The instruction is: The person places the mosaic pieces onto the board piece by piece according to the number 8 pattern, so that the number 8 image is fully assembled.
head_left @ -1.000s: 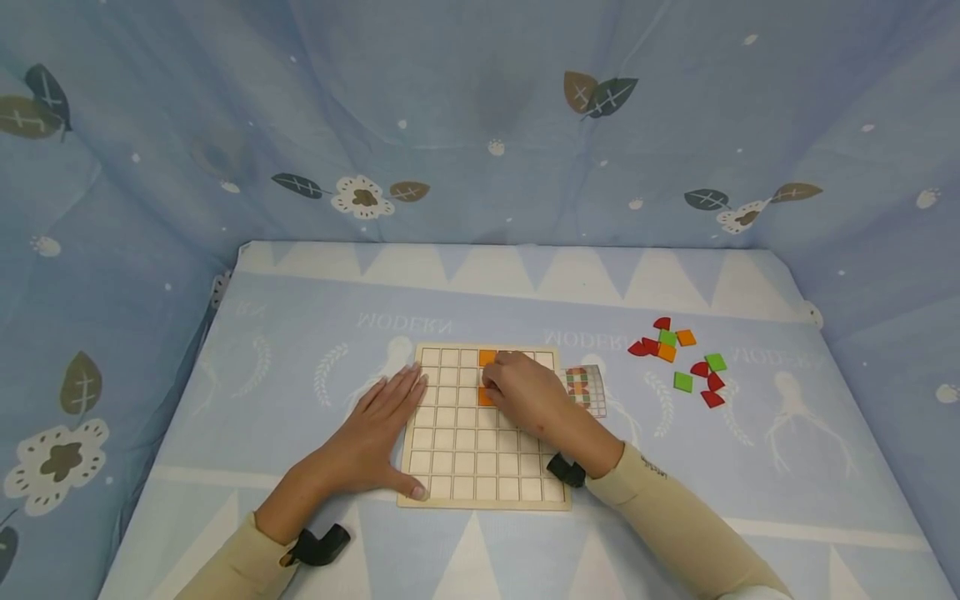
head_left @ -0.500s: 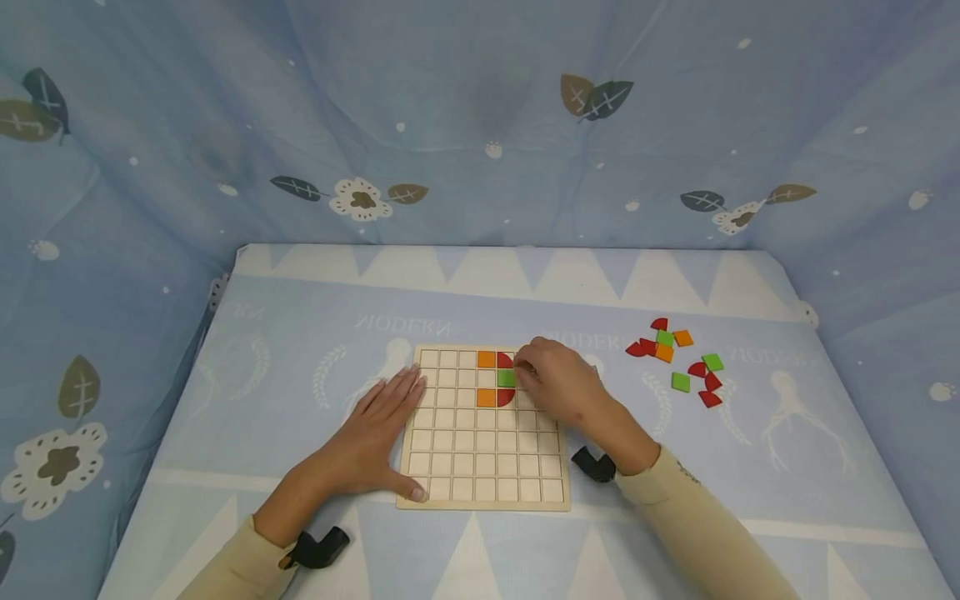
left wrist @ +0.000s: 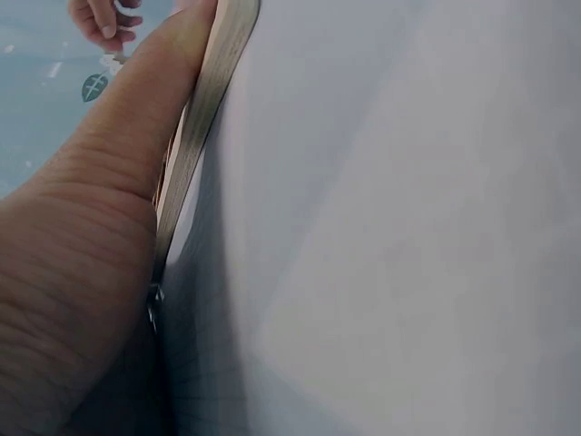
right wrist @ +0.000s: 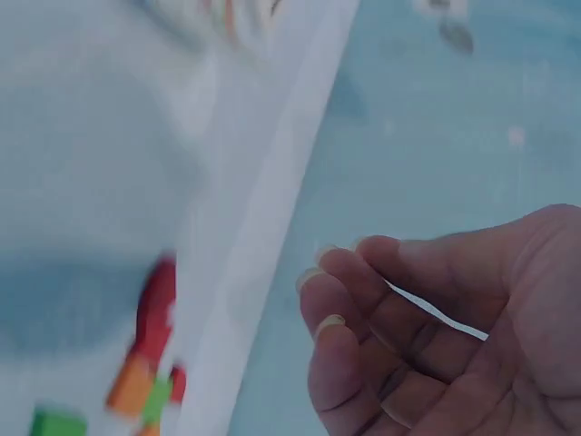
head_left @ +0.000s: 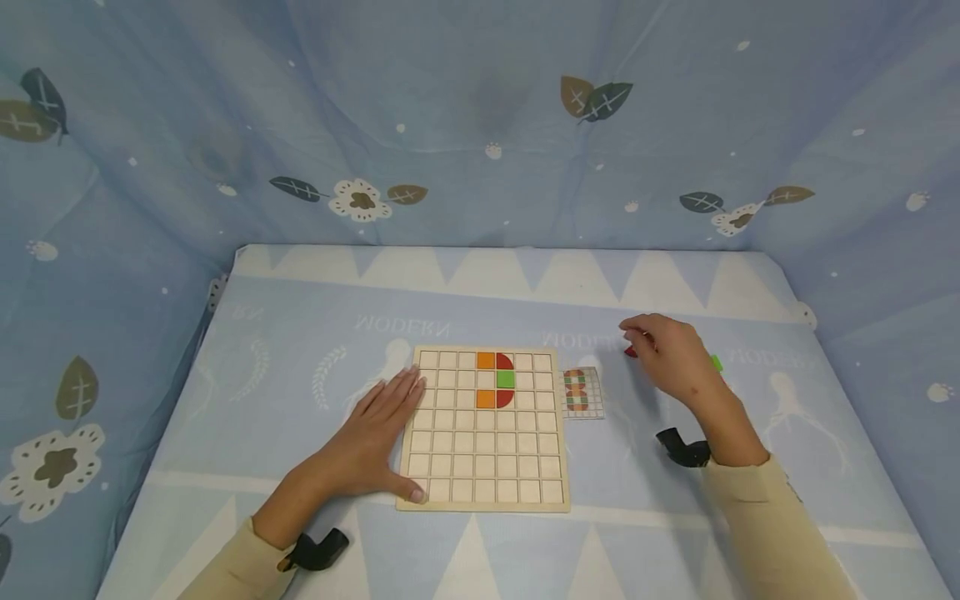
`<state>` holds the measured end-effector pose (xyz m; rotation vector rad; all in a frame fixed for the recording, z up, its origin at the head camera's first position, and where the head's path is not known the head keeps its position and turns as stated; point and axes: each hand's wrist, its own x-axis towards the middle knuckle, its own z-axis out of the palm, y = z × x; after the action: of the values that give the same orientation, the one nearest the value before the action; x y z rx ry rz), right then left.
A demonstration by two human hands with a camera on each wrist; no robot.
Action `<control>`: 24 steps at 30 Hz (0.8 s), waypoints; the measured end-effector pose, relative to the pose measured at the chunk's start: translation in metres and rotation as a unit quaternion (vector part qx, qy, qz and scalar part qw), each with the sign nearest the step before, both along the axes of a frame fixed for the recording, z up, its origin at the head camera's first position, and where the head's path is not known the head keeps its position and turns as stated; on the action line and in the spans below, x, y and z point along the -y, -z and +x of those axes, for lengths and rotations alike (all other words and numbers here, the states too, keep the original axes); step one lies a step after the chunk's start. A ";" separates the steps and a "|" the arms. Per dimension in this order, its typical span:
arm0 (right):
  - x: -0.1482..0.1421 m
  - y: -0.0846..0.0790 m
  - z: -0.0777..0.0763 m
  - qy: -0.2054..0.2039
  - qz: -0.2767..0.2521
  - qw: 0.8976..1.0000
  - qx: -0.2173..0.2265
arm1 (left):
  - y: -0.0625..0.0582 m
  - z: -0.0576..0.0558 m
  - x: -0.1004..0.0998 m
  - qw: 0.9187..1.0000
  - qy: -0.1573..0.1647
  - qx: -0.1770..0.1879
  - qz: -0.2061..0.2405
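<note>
A wooden grid board (head_left: 486, 505) lies on the table, with two orange squares (head_left: 486, 399), a green square (head_left: 506, 379) and two red quarter-circle pieces (head_left: 505, 361) set in its upper cells. My left hand (head_left: 378, 442) rests spread along the board's left edge, thumb at the lower left corner. In the left wrist view the thumb (left wrist: 127, 118) lies against the board's edge (left wrist: 204, 118). Over the loose pieces at the right hovers my right hand (head_left: 671, 358), fingers loosely bent and holding nothing. Below it, the right wrist view shows red (right wrist: 156, 309), orange and green pieces (right wrist: 59, 423).
A small pattern card (head_left: 583, 393) with a coloured grid lies just right of the board. A red piece (head_left: 631, 352) and a green piece (head_left: 717, 363) peek out around the right hand, which hides the others. Patterned blue cloth (head_left: 495, 125) hangs behind the table.
My right hand has left the board and moved right, over the loose pieces. The red and green pieces on the board and the pattern card have come into full view. My left hand stays put.
</note>
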<state>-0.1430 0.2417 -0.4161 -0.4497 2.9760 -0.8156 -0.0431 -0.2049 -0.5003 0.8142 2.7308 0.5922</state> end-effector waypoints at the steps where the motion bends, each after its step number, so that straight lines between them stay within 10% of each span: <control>1: -0.008 -0.002 -0.001 0.006 0.001 1.000 0.003 | 0.000 0.000 0.000 1.000 0.000 0.000 -0.001; 13: -0.044 0.023 -0.020 0.034 0.037 0.993 0.110 | -0.001 0.000 0.000 1.000 0.000 0.002 -0.001; 24: -0.031 0.045 -0.027 0.009 0.067 0.995 0.075 | 0.000 0.000 -0.002 1.000 -0.003 0.001 -0.011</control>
<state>-0.1696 0.2726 -0.4607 -0.3414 2.8759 -0.6163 -0.0427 -0.2031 -0.5008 0.8011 2.7342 0.5619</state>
